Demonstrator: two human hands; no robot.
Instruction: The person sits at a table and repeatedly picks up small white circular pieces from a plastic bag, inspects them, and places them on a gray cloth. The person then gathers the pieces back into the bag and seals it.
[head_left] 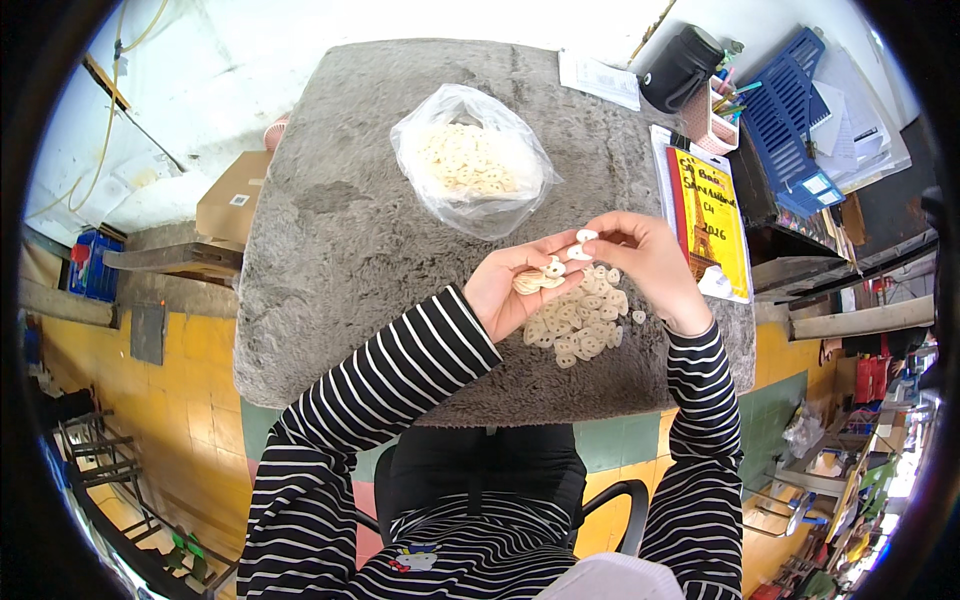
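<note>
My left hand [508,290] is turned palm up above the grey plush-covered table. It holds a small stack of cream, flat, rounded pieces with holes [537,279]. My right hand [645,262] pinches a similar white piece [586,236] between thumb and fingers, just over the left fingertips. Another white piece [577,253] shows at the left fingertips. Below both hands lies a loose pile of the same pieces [580,325], partly covered by the left hand. Farther off, an open clear plastic bag [528,205] holds many more of them.
The table [330,250] has a furry grey cover. Along its right side lie a yellow-covered book [722,215], a pink pen basket [708,125], a black flask [683,68] and blue file racks [795,120]. White papers [600,80] lie at the back. A cardboard box [228,200] stands left.
</note>
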